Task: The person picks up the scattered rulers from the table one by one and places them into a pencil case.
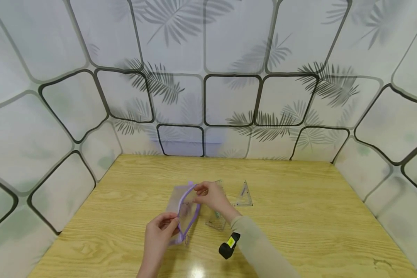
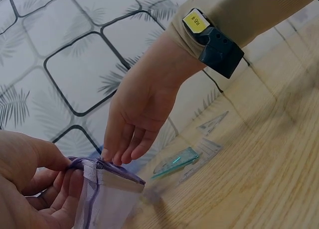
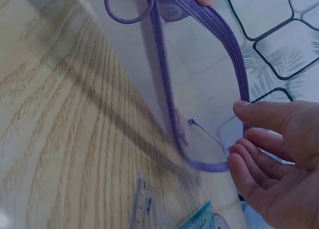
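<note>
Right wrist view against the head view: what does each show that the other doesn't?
Only the right wrist view shows the pouch's open purple zipper up close, with its loop pull. Only the head view shows the left hand gripping the pouch's near end, the clear triangle ruler and the black wrist device. Both show the mesh pouch, the right hand at its far end and the wooden table.

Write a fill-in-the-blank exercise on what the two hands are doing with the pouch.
1. Both hands hold a mesh pouch with a ____ zipper.
2. The left hand grips the pouch's near end; the right hand touches its ____ end.
3. The pouch's zipper is ____.
4. Clear rulers lie on the ____ table.

Missing words: purple; far; open; wooden
</note>
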Available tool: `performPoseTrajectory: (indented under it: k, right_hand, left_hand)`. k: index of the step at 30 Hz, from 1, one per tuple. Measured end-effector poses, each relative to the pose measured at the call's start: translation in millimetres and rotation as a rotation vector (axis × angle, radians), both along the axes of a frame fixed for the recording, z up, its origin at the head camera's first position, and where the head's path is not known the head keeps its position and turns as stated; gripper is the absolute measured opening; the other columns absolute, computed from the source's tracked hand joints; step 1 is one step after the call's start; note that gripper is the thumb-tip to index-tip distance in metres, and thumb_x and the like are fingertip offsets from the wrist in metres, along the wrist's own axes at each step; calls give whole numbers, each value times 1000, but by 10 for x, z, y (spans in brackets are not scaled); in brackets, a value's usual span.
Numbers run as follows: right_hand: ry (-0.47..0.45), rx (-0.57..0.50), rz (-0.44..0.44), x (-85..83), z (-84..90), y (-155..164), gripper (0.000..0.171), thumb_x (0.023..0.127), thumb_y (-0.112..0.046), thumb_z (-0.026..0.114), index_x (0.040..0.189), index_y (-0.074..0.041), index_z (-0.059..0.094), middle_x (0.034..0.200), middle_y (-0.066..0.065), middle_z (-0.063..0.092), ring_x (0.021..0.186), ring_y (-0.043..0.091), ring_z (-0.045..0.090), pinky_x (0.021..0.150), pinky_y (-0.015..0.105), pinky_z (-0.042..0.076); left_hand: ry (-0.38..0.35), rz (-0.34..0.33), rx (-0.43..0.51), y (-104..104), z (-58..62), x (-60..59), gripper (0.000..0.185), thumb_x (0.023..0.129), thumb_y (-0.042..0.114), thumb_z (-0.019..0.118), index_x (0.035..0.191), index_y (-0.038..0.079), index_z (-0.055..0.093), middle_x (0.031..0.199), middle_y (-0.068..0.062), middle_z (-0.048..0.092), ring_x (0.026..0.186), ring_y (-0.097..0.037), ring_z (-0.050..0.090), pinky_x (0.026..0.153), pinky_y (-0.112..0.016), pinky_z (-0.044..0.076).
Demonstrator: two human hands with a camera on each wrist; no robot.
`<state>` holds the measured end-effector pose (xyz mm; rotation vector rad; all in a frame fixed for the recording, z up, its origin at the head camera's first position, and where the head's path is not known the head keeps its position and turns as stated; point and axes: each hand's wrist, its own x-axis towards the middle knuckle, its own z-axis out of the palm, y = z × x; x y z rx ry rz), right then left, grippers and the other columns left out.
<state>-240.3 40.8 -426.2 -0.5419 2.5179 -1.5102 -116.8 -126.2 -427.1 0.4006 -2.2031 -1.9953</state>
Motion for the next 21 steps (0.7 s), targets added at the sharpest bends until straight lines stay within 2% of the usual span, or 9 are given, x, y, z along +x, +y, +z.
performPoseTrajectory:
  k: [4, 8, 16, 21]
  right_hand:
    - [43, 17, -4, 3, -7, 14, 36, 84, -12, 78, 116, 1, 66, 112, 18, 69, 96, 26, 67, 78, 31, 61]
    - [33, 20, -18, 15, 6, 23, 37, 84, -13, 78, 117, 0, 66, 113, 18, 69, 96, 26, 66, 78, 31, 61]
    - [14, 22, -16, 23, -4, 70, 38, 86, -17, 77, 118, -2, 65, 116, 17, 68, 97, 23, 65, 79, 31, 61]
    - [18, 29, -22, 13, -21, 110, 38, 86, -18, 77, 118, -4, 65, 115, 15, 69, 97, 22, 65, 80, 32, 60]
  left_hand:
    - [-3, 0, 4, -7, 3, 5, 22, 90, 1, 66, 109, -11, 65, 91, -13, 69, 75, -11, 68, 68, -18, 63]
    - [-10, 1, 2, -10, 2, 6, 22, 91, 1, 65, 109, -11, 65, 88, -9, 68, 74, -11, 68, 67, -18, 62]
    - [-1, -7, 3, -8, -8, 11, 22, 91, 2, 65, 109, -12, 65, 92, -16, 69, 74, -11, 67, 67, -18, 62]
    - [-3, -7, -4, -10, -48, 2, 22, 90, 2, 66, 109, -11, 66, 90, -13, 69, 72, -7, 66, 67, -18, 62]
